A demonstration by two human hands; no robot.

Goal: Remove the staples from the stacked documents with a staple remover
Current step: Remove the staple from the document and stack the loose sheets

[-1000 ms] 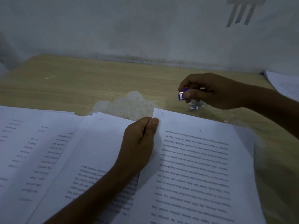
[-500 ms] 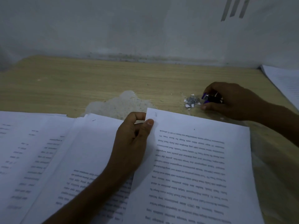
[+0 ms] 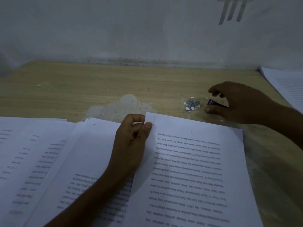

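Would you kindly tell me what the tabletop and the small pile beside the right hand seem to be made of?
Tabletop: probably wood-grain laminate, matte; a pale patch looks peeled. Pile: apparently metal staples, grey and glinting, mixed with white paper scraps.

**Dim, cool light; centre sharp, edges soft**

The whole view is underexposed with a bluish-grey cast. The wall (image 3: 147, 30) at 12 o'clock looks murky and grainy, and a few pale bars (image 3: 232, 10) of light lie on it at 1 o'clock. The wooden surface (image 3: 82, 82) shows a dull yellow without glare, though the scraps (image 3: 191, 104) near 2 o'clock catch small glints. The front sheet (image 3: 196, 161) at 5 o'clock is brightest. Its print is crisp near the centre and smears toward the bottom edge. Text on the papers (image 3: 32, 161) at 8 o'clock is blurred. The left hand (image 3: 131, 145) is nearly a silhouette, with a soft shadow beside its forearm. The right hand (image 3: 237, 104) has blurred fingertips (image 3: 213, 91). The wall's base bows downward toward 9 and 3 o'clock.
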